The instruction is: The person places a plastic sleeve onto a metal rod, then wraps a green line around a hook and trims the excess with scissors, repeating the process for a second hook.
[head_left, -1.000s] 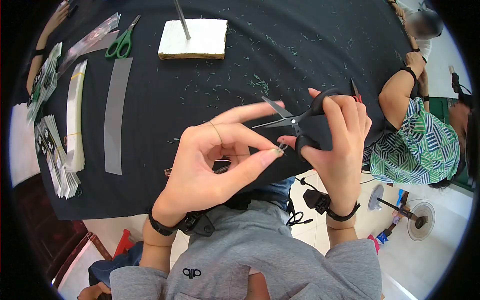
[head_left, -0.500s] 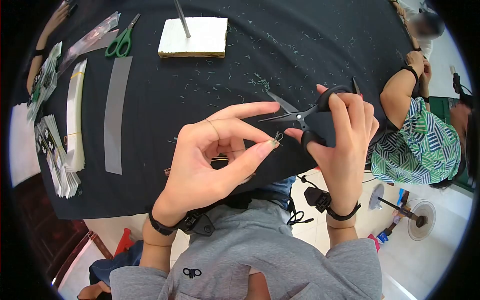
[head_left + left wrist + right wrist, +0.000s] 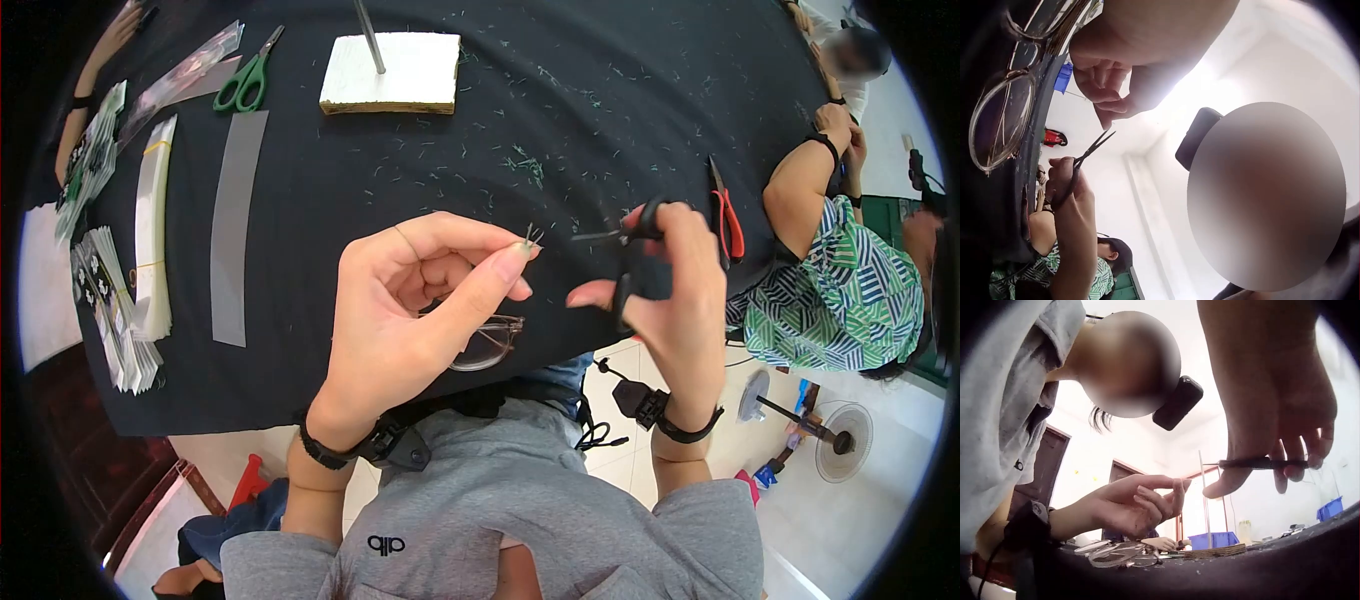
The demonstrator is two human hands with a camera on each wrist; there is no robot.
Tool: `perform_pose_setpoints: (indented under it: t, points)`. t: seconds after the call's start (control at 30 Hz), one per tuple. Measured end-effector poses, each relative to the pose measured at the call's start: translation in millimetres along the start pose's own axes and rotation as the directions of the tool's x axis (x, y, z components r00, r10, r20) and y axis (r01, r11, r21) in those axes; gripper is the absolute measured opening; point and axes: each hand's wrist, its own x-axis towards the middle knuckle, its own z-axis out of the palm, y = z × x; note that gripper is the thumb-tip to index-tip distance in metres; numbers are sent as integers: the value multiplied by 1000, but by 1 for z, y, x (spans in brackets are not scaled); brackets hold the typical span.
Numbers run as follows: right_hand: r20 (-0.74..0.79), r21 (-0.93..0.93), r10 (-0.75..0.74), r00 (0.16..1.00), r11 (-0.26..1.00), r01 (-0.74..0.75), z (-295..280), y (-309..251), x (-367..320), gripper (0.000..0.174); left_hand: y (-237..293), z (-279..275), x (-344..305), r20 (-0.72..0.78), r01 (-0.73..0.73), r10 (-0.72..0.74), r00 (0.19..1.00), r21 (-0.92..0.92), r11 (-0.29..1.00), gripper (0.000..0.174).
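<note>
My left hand (image 3: 405,305) pinches a small bundle of thin wire-like ends (image 3: 532,238) between thumb and index finger, over the black cloth. To its right, my right hand (image 3: 682,285) holds black-handled scissors (image 3: 628,238) with fingers through the handles, blades pointing left and apart from the bundle. In the left wrist view the scissor blades (image 3: 1094,147) are parted slightly, just below the left fingertips. The right wrist view shows the scissors (image 3: 1260,464) side-on in the right hand (image 3: 1272,394); the left hand (image 3: 1138,503) is lower left.
Eyeglasses (image 3: 488,343) lie under my left hand. Red-handled pliers (image 3: 730,222) are at the right; a white block (image 3: 390,80) with a rod stands behind. Green scissors (image 3: 243,88), a grey strip (image 3: 236,230) and a banded white stack (image 3: 152,240) lie left. Green clippings are scattered about.
My left hand has moved slightly left and up with the bundle, its other fingers now more curled. The right hand has turned the scissors and drawn them away, uncovering the pliers.
</note>
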Motion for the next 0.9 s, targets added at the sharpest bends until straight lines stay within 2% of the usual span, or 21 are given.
perform_pose_setpoints:
  t: [0.17, 0.5, 0.7, 0.77, 0.9]
  points:
    - [133, 114, -22, 991, 993, 6, 2, -15, 0, 58, -5, 1, 0, -35, -83, 84, 996, 49, 995, 16]
    - [151, 51, -15, 988, 999, 7, 2, -19, 3, 53, -8, 1, -2, -66, -61, 68, 995, 110, 992, 15]
    - [120, 38, -34, 992, 999, 30, 2, -22, 5, 50, -7, 2, -2, -101, -111, 128, 987, 163, 980, 13]
    - [119, 26, -40, 992, 999, 37, 2, -22, 6, 49, -4, -1, -3, -46, -75, 89, 995, 255, 964, 10]
    - [115, 26, -55, 992, 998, 52, 0, -22, 5, 48, -3, -1, -3, -49, -62, 77, 996, 262, 963, 9]
